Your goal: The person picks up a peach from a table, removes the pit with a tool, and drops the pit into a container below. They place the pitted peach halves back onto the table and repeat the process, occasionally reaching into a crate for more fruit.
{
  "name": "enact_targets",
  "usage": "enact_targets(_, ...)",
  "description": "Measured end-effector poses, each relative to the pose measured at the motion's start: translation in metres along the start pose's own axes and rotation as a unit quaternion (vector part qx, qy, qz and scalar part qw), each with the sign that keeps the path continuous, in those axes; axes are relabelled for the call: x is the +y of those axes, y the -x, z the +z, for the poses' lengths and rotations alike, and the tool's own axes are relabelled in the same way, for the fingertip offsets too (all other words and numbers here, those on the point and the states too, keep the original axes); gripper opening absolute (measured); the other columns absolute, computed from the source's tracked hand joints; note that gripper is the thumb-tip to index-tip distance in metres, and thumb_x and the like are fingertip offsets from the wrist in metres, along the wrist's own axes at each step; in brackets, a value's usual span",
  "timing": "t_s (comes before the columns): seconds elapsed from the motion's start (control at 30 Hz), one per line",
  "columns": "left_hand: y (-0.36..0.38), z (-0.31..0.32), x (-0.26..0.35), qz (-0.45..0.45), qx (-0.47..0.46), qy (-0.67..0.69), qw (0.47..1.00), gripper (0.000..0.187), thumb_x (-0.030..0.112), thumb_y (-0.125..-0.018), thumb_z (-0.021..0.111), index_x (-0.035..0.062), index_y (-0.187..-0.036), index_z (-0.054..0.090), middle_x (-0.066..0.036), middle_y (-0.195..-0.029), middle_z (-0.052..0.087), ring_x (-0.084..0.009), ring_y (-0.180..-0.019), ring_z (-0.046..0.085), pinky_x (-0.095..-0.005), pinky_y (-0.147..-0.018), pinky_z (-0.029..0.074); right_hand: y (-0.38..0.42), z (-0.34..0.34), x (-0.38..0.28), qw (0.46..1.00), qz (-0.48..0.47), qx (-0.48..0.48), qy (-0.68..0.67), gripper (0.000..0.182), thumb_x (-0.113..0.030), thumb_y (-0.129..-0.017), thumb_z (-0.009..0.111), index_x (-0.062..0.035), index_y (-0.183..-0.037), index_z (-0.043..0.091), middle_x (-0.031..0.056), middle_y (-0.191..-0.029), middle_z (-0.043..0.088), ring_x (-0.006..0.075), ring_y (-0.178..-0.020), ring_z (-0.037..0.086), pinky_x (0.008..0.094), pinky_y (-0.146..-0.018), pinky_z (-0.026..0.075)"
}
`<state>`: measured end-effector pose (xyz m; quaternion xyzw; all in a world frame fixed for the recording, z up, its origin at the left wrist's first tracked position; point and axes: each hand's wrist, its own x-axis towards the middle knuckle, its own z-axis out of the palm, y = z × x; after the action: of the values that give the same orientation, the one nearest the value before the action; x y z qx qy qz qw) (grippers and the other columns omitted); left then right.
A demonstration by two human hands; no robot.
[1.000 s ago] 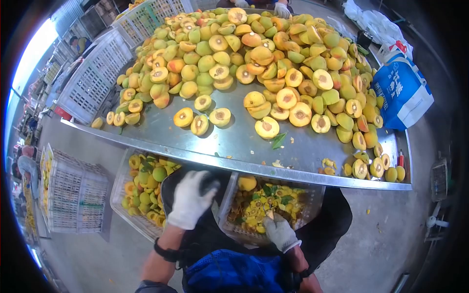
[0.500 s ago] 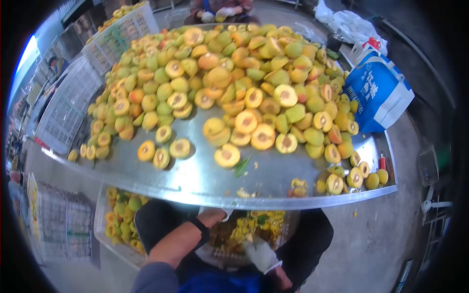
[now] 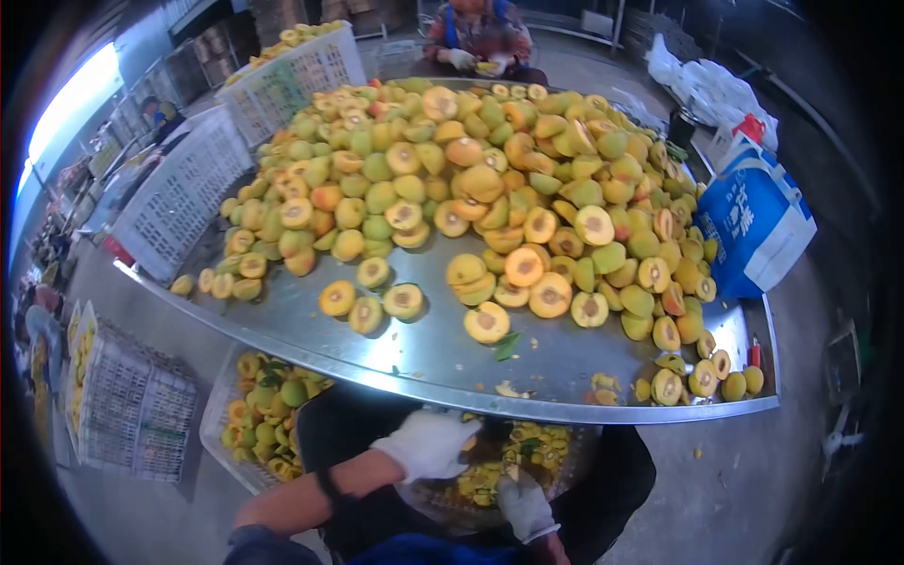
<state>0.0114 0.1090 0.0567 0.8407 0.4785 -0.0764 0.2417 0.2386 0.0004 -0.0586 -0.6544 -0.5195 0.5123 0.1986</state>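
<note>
My left hand (image 3: 428, 445), in a white glove, is over my lap just below the table's front edge. Its fingers are curled toward a crate (image 3: 574, 461) of yellow fruit pieces between my knees; whatever they hold is hidden. Lower and to the right, my right hand (image 3: 525, 508), also gloved, is closed around something small with a pale tip that I cannot make out. Yellow-green peaches (image 3: 480, 184), many cut in half with brown centres showing, are heaped on the metal table (image 3: 424, 372) in front of me. Several halves lie near its front edge.
A crate of peaches (image 3: 268, 414) stands on the floor by my left knee. White plastic crates (image 3: 179, 184) line the table's left side. A blue bag (image 3: 753, 221) and a red-handled tool (image 3: 754, 353) are at the right. Opposite sits a person (image 3: 480, 42) with gloved hands.
My left hand has come out from under the table edge, back toward me, and now shows fully. My right hand remains low over the crate. The camera view has shifted and tilted.
</note>
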Motion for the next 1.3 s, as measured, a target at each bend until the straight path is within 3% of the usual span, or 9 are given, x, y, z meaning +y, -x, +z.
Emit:
enact_targets(0.27,0.143,-0.113,-0.058,-0.266,0.346,-0.145,0.888,0.033,0.026,-0.079,0.073,0.0092,-0.107,0.066,-0.015,-0.098,0.064,-0.0346,-0.089,0.063,-0.0450,-0.080,0.049,0.019,0.000,-0.046,0.993,-0.060,-0.020,0.096,0.037,-0.036,-0.094,0.053,-0.0010,-0.100,0.061,0.0191,-0.076,0.065,0.0381,-0.073,0.063,0.0439,-0.069,0.049)
enact_targets(0.37,0.092,-0.113,-0.100,-0.222,0.320,-0.074,0.918,0.037,0.027,-0.080,0.071,0.0076,-0.112,0.064,-0.019,-0.103,0.063,-0.0370,-0.097,0.063,-0.0445,-0.085,0.051,0.025,0.002,-0.059,0.996,0.012,-0.035,0.083,0.033,-0.034,-0.094,0.055,-0.0028,-0.101,0.061,0.0122,-0.070,0.064,0.0264,-0.061,0.062,0.0375,-0.060,0.048)
enact_targets(0.43,0.048,-0.100,-0.118,-0.217,0.269,-0.032,0.938,0.049,0.026,-0.078,0.071,0.0083,-0.121,0.057,-0.020,-0.108,0.062,-0.0378,-0.099,0.062,-0.0444,-0.087,0.052,0.008,0.008,-0.002,0.978,-0.117,-0.021,0.171,0.038,-0.029,-0.098,0.047,-0.0011,-0.124,0.056,0.0250,-0.093,0.065,0.0406,-0.087,0.065,0.0489,-0.073,0.049)
enact_targets(0.6,0.010,-0.082,-0.126,-0.241,0.239,0.016,0.941,0.050,0.019,-0.078,0.068,0.0051,-0.123,0.051,-0.022,-0.105,0.065,-0.0390,-0.093,0.066,-0.0479,-0.078,0.055,-0.031,0.027,0.102,0.996,-0.088,-0.009,-0.006,0.034,-0.029,-0.100,0.051,-0.0055,-0.124,0.055,0.0045,-0.078,0.058,0.0146,-0.063,0.053,0.0306,-0.055,0.044)
enact_targets(0.8,0.048,-0.070,-0.097,-0.196,0.371,0.092,0.903,0.047,0.020,-0.080,0.071,0.0032,-0.120,0.052,-0.022,-0.104,0.065,-0.0359,-0.093,0.066,-0.0422,-0.081,0.054,-0.003,0.017,0.029,0.995,-0.090,-0.016,-0.039,0.027,-0.022,-0.101,0.049,-0.0082,-0.124,0.056,0.0005,-0.079,0.056,0.0117,-0.065,0.052,0.0267,-0.054,0.043)
enact_targets(0.97,0.069,-0.015,-0.020,0.011,0.423,0.670,0.610,0.028,0.004,-0.087,0.068,0.0021,-0.111,0.054,-0.004,-0.099,0.060,-0.0130,-0.092,0.060,-0.0266,-0.083,0.050,0.036,0.008,-0.072,0.969,-0.151,-0.045,-0.190,0.019,-0.021,-0.096,0.054,-0.0078,-0.109,0.060,-0.0016,-0.067,0.056,0.0097,-0.053,0.050,0.0241,-0.052,0.040)
enact_targets(1.03,0.072,0.002,0.003,-0.046,0.355,0.762,0.540,0.037,0.013,-0.089,0.070,0.0037,-0.120,0.052,-0.008,-0.107,0.061,-0.0138,-0.096,0.061,-0.0249,-0.080,0.052,0.051,0.000,-0.112,0.985,-0.157,-0.017,-0.073,0.032,-0.028,-0.093,0.060,-0.0019,-0.111,0.062,0.0214,-0.085,0.067,0.0396,-0.080,0.066,0.0429,-0.069,0.051)
enact_targets(1.1,0.066,0.007,0.026,0.012,0.363,0.771,0.523,0.045,0.019,-0.093,0.066,0.0043,-0.131,0.048,-0.011,-0.117,0.061,-0.0146,-0.098,0.062,-0.0253,-0.079,0.053,0.054,0.003,-0.132,0.973,-0.226,0.034,-0.026,0.023,-0.019,-0.094,0.057,-0.0020,-0.109,0.061,0.0094,-0.073,0.063,0.0190,-0.061,0.060,0.0322,-0.059,0.048)
enact_targets(1.3,0.050,0.053,0.029,0.057,0.327,0.778,0.534,0.042,0.031,-0.099,0.055,-0.0020,-0.125,0.052,-0.013,-0.112,0.066,-0.0192,-0.098,0.065,-0.0310,-0.090,0.053,0.055,0.006,-0.154,0.981,-0.192,0.009,0.004,0.032,-0.026,-0.094,0.055,0.0007,-0.110,0.061,0.0272,-0.092,0.065,0.0468,-0.089,0.062,0.0461,-0.075,0.050)
